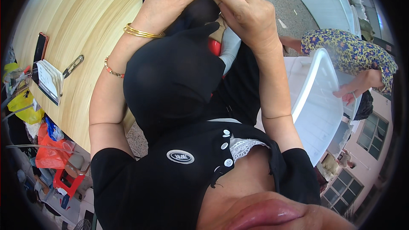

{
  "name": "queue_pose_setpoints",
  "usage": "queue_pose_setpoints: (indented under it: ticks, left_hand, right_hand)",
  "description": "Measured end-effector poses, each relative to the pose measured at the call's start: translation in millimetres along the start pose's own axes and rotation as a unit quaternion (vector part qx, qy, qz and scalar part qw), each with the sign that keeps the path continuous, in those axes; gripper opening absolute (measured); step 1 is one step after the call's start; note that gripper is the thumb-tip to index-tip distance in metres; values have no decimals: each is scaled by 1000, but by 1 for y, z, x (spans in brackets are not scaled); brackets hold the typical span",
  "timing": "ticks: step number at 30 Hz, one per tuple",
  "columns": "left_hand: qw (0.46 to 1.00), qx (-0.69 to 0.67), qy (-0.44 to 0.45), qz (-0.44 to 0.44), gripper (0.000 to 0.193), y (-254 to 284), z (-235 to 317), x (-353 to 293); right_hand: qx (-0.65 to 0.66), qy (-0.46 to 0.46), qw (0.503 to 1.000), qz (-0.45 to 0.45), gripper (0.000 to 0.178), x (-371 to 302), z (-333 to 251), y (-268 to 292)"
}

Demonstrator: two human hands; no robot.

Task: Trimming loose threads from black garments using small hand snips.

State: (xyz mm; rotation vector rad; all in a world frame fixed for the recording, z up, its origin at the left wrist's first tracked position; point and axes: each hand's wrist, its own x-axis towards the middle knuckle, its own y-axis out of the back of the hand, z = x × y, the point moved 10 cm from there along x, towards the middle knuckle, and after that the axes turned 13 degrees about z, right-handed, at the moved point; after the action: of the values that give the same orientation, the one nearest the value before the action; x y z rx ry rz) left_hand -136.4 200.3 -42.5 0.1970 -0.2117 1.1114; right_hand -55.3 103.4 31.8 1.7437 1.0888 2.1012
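Black cloth (170,72) bulges between my forearms and runs up to my fingertips. My left hand (177,0) pinches the cloth's upper part between thumb and fingers. Right against it, my right hand (251,15) is closed on the same cloth, its thumb and forefinger tips nearly touching my left thumb. Curled fingers hide the exact spot that I hold. More dark cloth (196,15) lies beneath my hands, over the edge of the wooden table (102,4).
On the table's left lie thread snips (73,66), a notebook (50,81) and a phone (40,47). Plastic bags (51,149) and a red stool (68,183) are beyond the left edge. At right stands a white plastic bin (317,106), beside a person in a floral top (349,55).
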Motion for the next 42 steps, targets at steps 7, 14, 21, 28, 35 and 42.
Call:
queue_pose_setpoints:
  ticks: [7,14,21,28,35,42]
  left_hand:
    - [999,-30,35,18,16,3,-9,0]
    - [996,-54,61,27,18,5,-20,-1]
    - [996,-62,58,30,18,5,-22,-1]
    - [999,-17,42,6,18,0,-12,-2]
    - [994,-77,70,12,20,2,-20,-2]
    - [976,-162,145,-4,23,1,-33,-4]
  right_hand:
    - [12,2,1000,-1,17,3,-2,-1]
    - [8,2,1000,3,19,3,-3,-3]
    - [7,6,1000,-10,19,2,-1,-4]
    - [-17,-1,1000,-18,16,2,1,-5]
    - [20,-31,997,-67,10,16,5,-1]
    - [92,-65,993,17,19,6,13,-4]
